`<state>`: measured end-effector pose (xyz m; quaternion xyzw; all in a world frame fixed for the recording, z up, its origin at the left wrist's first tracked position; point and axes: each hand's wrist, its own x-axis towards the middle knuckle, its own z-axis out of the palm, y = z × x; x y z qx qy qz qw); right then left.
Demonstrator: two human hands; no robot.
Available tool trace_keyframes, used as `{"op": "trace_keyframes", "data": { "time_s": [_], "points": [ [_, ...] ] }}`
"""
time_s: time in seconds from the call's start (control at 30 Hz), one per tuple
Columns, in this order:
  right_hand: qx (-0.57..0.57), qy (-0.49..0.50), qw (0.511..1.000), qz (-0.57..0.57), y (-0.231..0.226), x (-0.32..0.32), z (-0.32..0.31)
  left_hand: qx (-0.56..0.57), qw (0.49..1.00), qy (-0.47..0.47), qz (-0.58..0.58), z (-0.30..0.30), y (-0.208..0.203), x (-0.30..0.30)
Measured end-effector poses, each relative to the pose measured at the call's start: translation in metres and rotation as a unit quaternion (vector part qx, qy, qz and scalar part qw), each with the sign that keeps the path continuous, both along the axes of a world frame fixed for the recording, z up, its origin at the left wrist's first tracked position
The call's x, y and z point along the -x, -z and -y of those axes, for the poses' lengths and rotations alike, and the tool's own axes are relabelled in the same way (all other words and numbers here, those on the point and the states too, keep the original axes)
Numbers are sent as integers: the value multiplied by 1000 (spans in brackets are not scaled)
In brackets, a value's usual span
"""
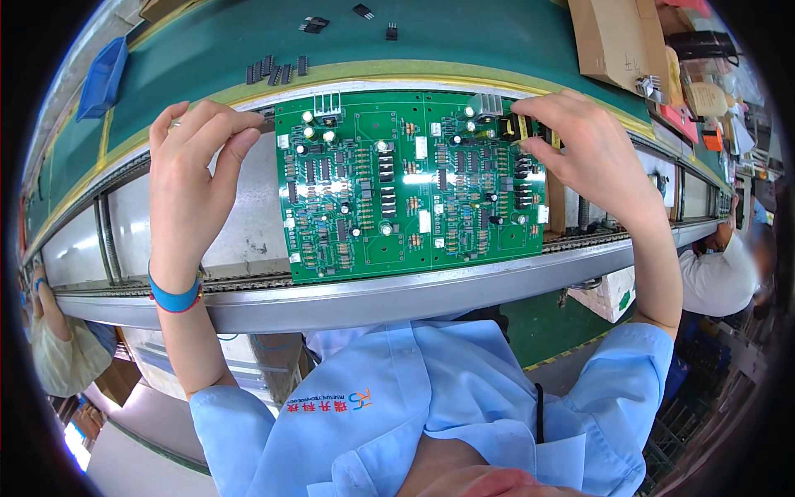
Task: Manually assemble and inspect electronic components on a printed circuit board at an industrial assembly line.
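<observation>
A green circuit board (pixel 406 248), made of two matching halves, lies across the metal rails in front of me. Capacitors, chips, white connectors and silver heat sinks (pixel 489 104) stand on it. At the board's upper right, the thumb and forefinger of my right hand (pixel 588 149) close around a black-and-yellow component (pixel 521 126), partly hidden by the fingers. Beside the upper left corner of the board is my left hand (pixel 195 170), its thumb and forefinger nearly together. Whether anything small sits between those fingertips is too hard to see.
Beyond the rail (pixel 373 85), a green work surface (pixel 464 41) carries several black chips (pixel 277 69) and black three-legged parts (pixel 392 32). A blue bin (pixel 103 79) stands far left, a cardboard box (pixel 613 41) far right. Other people sit at both sides.
</observation>
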<state>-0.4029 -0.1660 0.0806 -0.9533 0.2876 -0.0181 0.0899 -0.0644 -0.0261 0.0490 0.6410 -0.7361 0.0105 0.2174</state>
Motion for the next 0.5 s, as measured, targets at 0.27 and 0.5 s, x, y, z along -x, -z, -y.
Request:
{"op": "trace_keyframes", "data": {
  "time_s": [0.27, 0.5],
  "points": [
    [-148, 51, 987, 37, -26, -20, 0, 19, 1000, 0, 13, -3, -1, -2],
    [-182, -82, 973, 119, -4, -88, -24, 55, 998, 17, -7, -1, 7, -6]
  ]
}}
